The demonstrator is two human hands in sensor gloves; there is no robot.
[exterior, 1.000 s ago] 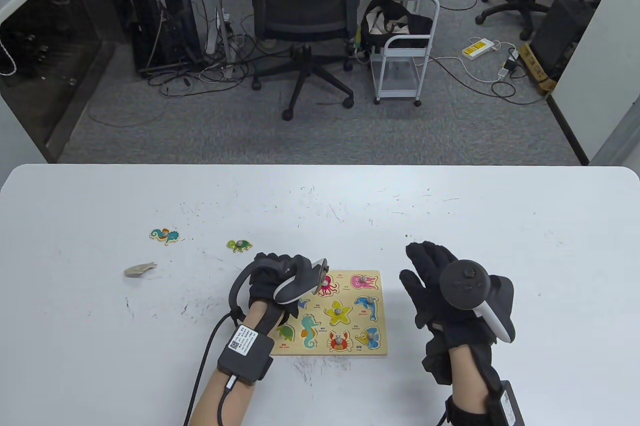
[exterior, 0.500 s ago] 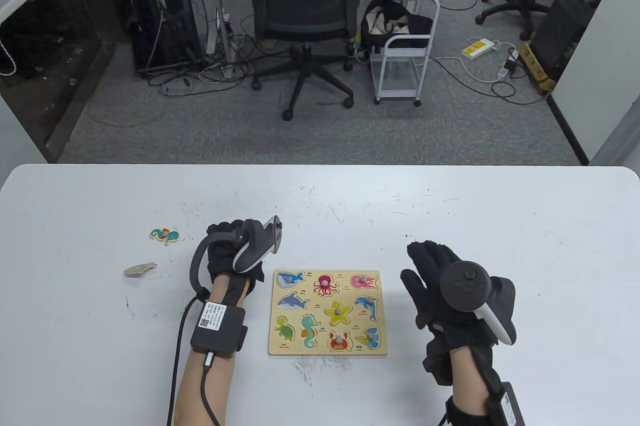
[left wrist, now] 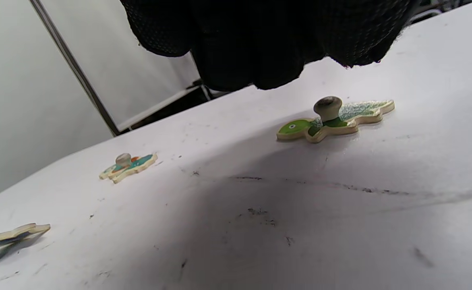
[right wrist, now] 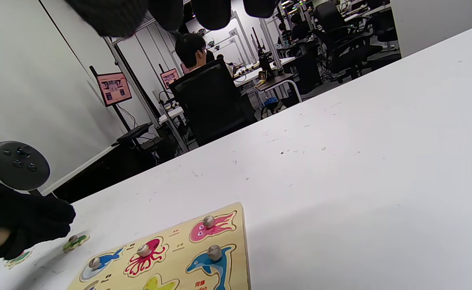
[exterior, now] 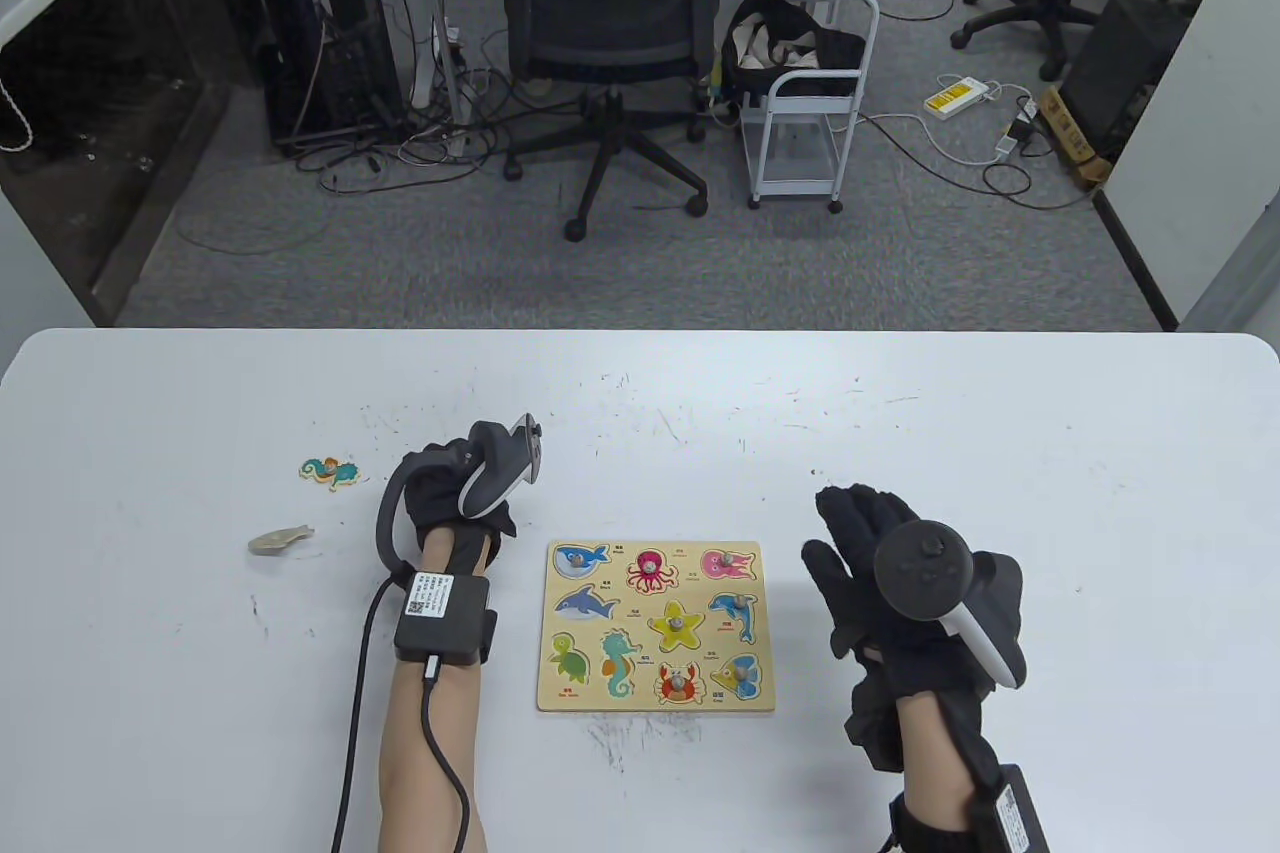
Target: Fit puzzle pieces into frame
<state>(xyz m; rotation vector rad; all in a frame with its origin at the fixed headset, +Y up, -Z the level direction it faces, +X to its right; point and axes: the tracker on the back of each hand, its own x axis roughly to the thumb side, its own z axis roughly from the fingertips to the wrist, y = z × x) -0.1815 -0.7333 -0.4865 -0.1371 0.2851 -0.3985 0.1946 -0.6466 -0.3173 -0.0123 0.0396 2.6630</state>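
1. Left hand (exterior: 455,488) has left the frame (exterior: 657,625) and moved up-left over the green turtle piece (left wrist: 334,117); fingers hang just above its knob, holding nothing. Judged next pick.
2. Right hand (exterior: 905,593) is unchanged: open, fingers spread, empty, beside the frame.
3. Turtle piece is hidden under the left hand in the table view. Seahorse piece (exterior: 329,472) and grey piece (exterior: 280,540) lie loose on the table (exterior: 1000,453); grey piece's shape is unclear.
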